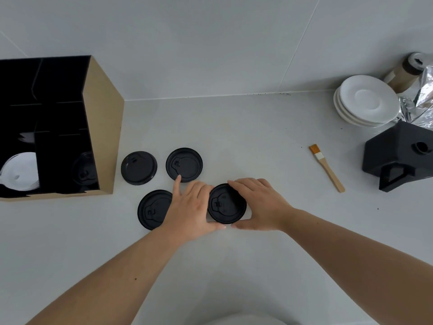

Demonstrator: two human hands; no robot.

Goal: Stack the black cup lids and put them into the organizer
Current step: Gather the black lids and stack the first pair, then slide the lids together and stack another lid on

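Several black cup lids lie on the grey counter. Both hands clasp one lid (226, 204) from either side: my left hand (191, 208) on its left edge, my right hand (259, 204) on its right edge. The left forefinger reaches up to touch a second lid (184, 164). A third lid (139, 167) lies further left, beside the organizer. A fourth lid (152, 208) sits partly under my left wrist. The black organizer (103, 127), with tan sides, stands at the left. It holds a black lid (83, 170) and white lids (20, 171) in its compartments.
A small wooden brush (326, 167) with orange bristles lies to the right. Behind it sit a stack of white saucers (366, 102), crumpled foil (419, 102), a shaker bottle (405, 71) and a black angular box (398, 156). The tiled wall runs along the back.
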